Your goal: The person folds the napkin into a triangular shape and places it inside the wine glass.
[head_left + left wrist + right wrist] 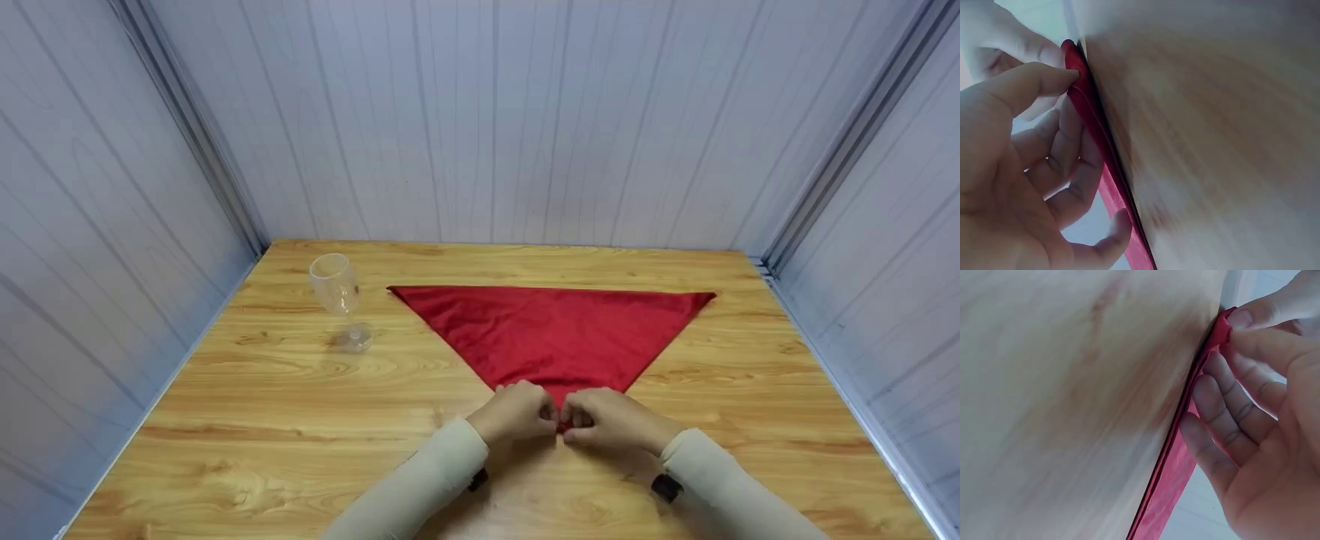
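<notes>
A red cloth (555,330) lies folded into a triangle on the wooden table, its long edge at the back and its point toward the person. At that near point my left hand (517,411) pinches the cloth between thumb and fingers. My right hand (615,420) pinches it just beside, the two hands almost meeting. In the left wrist view the thumb of the left hand (1022,146) presses on the cloth's tip (1081,84), which looks slightly rolled. The right wrist view shows the right hand (1264,410) with its fingers along the folded edge (1185,405).
A clear stemmed glass (337,292) stands upright on the left part of the wooden table (262,420). White panelled walls (487,120) enclose the table at the back and on both sides.
</notes>
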`<state>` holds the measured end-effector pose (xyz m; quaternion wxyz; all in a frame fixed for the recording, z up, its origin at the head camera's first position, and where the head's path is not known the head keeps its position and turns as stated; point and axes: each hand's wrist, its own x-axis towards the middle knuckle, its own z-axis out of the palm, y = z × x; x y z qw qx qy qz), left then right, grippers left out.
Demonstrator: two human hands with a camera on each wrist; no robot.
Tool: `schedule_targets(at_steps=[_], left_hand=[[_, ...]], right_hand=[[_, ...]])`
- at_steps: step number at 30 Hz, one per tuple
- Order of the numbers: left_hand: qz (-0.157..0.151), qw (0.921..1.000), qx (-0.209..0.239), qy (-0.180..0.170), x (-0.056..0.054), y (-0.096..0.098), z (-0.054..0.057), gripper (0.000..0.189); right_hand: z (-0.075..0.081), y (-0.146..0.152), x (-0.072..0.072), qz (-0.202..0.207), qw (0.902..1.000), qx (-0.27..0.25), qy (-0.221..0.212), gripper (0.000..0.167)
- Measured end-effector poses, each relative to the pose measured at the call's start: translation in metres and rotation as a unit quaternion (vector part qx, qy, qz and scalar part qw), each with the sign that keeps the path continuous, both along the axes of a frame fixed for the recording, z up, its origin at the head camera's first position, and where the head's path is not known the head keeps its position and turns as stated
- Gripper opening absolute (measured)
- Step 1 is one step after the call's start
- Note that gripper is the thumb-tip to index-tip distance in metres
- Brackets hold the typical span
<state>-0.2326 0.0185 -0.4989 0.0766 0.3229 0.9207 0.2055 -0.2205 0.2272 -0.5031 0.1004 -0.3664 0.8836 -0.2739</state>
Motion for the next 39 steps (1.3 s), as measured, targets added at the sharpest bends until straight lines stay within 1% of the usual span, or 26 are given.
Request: schedule_targets(at_steps=[3,6,12,15,19,23,26,33,36,39], left_hand=[[0.006,0.9998,0.001,-0.018,-0.002,0.000,0.001,0.008],[0.009,0.9994,0.002,-0.033,-0.003,-0.001,0.002,0.007],[-0.005,0.9988,0.014,-0.046,-0.006,-0.005,0.000,0.010],[-0.009,0.9985,0.022,-0.051,-0.007,-0.006,-0.001,0.011],[-0.001,0.9980,0.025,-0.058,-0.008,-0.006,-0.001,0.012],[0.006,0.9979,0.014,-0.063,-0.009,-0.004,-0.001,0.015],[0.010,0.9981,0.003,-0.061,-0.009,-0.003,-0.001,0.020],[0.025,0.9983,-0.002,-0.053,-0.011,-0.001,-0.004,0.028],[0.026,0.9985,-0.006,-0.047,-0.011,-0.001,-0.004,0.031],[0.026,0.9985,-0.007,-0.046,-0.010,0.000,-0.004,0.032]], right_hand=[[-0.001,0.001,0.000,-0.008,0.9999,-0.002,-0.007,0.009],[-0.002,0.002,-0.001,-0.011,0.9999,-0.002,0.003,0.004],[-0.002,0.003,-0.002,-0.006,0.9997,-0.002,0.026,0.005],[-0.001,0.003,-0.004,-0.003,0.9996,-0.003,0.027,0.007],[0.000,0.003,-0.007,0.002,1.0000,-0.004,0.008,0.010],[0.001,0.003,-0.012,0.008,0.9995,-0.007,-0.030,0.012],[0.000,0.003,-0.015,0.010,0.9988,-0.003,-0.047,0.011],[0.001,0.001,-0.020,0.015,0.9979,0.022,-0.059,0.014],[0.004,-0.001,-0.022,0.011,0.9968,0.031,-0.073,0.015],[0.006,-0.002,-0.024,-0.003,0.9944,0.040,-0.098,0.016]])
